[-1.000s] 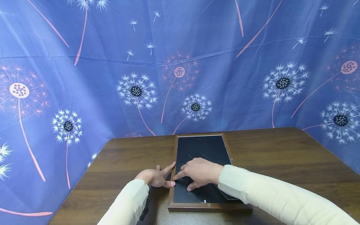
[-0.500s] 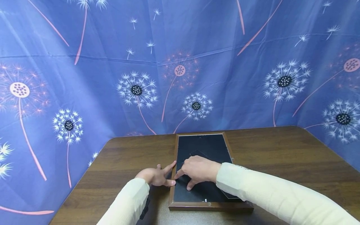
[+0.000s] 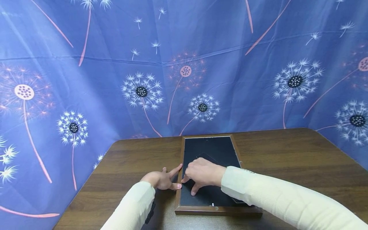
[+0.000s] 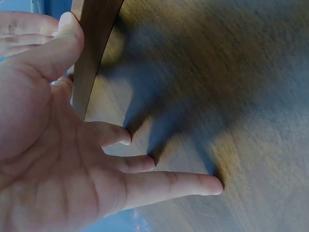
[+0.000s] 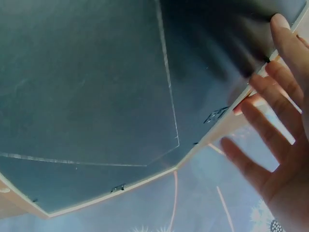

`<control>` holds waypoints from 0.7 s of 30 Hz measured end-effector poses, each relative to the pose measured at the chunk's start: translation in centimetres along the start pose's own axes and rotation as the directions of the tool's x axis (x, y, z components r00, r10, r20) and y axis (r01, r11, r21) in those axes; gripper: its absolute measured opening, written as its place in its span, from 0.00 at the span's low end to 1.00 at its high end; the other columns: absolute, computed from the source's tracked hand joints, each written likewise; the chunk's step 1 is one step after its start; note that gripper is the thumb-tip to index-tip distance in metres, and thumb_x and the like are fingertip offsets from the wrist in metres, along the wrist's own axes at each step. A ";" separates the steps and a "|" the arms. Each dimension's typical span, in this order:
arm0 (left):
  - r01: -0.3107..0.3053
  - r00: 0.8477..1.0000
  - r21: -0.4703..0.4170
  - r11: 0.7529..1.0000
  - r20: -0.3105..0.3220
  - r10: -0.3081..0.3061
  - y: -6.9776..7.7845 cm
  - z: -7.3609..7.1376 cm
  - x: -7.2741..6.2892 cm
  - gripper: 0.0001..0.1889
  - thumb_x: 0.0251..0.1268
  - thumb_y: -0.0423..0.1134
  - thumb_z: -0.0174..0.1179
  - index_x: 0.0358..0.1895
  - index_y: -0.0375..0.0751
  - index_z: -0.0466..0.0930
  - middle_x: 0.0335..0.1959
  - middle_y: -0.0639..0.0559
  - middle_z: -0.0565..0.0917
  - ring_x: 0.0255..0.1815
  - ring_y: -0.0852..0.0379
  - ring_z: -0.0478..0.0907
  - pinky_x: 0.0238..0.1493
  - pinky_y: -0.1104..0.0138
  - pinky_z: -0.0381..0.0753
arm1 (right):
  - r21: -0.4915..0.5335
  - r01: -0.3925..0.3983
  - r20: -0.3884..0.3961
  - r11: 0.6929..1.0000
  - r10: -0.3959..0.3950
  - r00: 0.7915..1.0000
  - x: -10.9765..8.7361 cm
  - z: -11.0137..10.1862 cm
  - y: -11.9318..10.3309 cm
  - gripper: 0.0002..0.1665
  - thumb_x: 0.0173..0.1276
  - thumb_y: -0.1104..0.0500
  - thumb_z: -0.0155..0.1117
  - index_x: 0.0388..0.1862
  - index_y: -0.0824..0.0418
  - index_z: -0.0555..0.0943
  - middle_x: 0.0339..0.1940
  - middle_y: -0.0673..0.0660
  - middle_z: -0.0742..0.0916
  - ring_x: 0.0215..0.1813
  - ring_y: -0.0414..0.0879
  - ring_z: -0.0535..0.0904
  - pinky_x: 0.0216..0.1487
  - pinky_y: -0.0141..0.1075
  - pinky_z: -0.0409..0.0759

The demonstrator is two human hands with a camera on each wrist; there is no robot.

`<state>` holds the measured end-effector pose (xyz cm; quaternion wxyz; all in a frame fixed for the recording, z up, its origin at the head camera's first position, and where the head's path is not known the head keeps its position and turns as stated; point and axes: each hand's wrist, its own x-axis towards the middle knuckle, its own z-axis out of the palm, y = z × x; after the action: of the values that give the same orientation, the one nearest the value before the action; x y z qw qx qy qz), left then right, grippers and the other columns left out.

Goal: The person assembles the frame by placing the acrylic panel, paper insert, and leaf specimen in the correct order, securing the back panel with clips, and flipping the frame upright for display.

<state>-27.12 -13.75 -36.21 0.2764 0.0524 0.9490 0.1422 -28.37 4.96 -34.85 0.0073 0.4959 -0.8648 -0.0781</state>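
A brown wooden picture frame lies face down on the table, its black backing board upward. My left hand is spread at the frame's left side. Its thumb and index finger touch that rail, while the other fingers rest on the tabletop in the left wrist view. Over the left part of the board is my right hand, index finger at the board's left edge and thumb on the board. In the right wrist view its fingers are spread, and a stand flap shows on the board.
The wooden table extends on both sides of the frame. A blue curtain with dandelion prints hangs behind it. Small metal hangers sit near the board's edges. A small white tab shows near the frame's front rail.
My right index finger has bent more at the board's left edge. The left hand keeps its place against the frame. The head view has shifted slightly.
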 end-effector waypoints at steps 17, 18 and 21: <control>-0.030 1.000 0.026 0.999 0.005 0.030 0.0 -0.2 -0.4 0.43 0.72 0.58 0.59 0.83 0.61 0.46 0.78 0.24 0.52 0.75 0.22 0.54 0.68 0.31 0.56 | 0.079 -0.142 0.111 0.987 0.133 0.985 -1.4 0.0 -0.9 0.39 0.55 0.26 0.70 0.64 0.38 0.82 0.61 0.45 0.84 0.62 0.44 0.79 0.57 0.44 0.80; -0.031 1.000 0.023 0.999 0.005 0.030 0.0 -0.1 -0.3 0.43 0.71 0.58 0.59 0.83 0.61 0.46 0.78 0.24 0.52 0.75 0.22 0.54 0.68 0.31 0.56 | 0.078 -0.141 0.112 0.987 0.132 0.985 -1.5 0.0 -0.9 0.39 0.56 0.26 0.69 0.65 0.38 0.81 0.62 0.46 0.84 0.64 0.44 0.78 0.61 0.47 0.78; -0.030 1.000 0.013 0.999 0.005 0.030 0.1 -0.1 -0.3 0.42 0.71 0.58 0.59 0.83 0.61 0.47 0.78 0.24 0.52 0.75 0.22 0.54 0.68 0.30 0.56 | 0.036 -0.115 0.090 0.993 0.112 0.990 -1.7 0.3 -0.9 0.40 0.56 0.25 0.67 0.66 0.38 0.80 0.62 0.47 0.84 0.66 0.44 0.78 0.64 0.52 0.75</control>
<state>-26.94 -13.76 -35.95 0.2762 0.0690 0.9484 0.1398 -26.75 6.00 -35.15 -0.0366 0.4421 -0.8925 -0.0817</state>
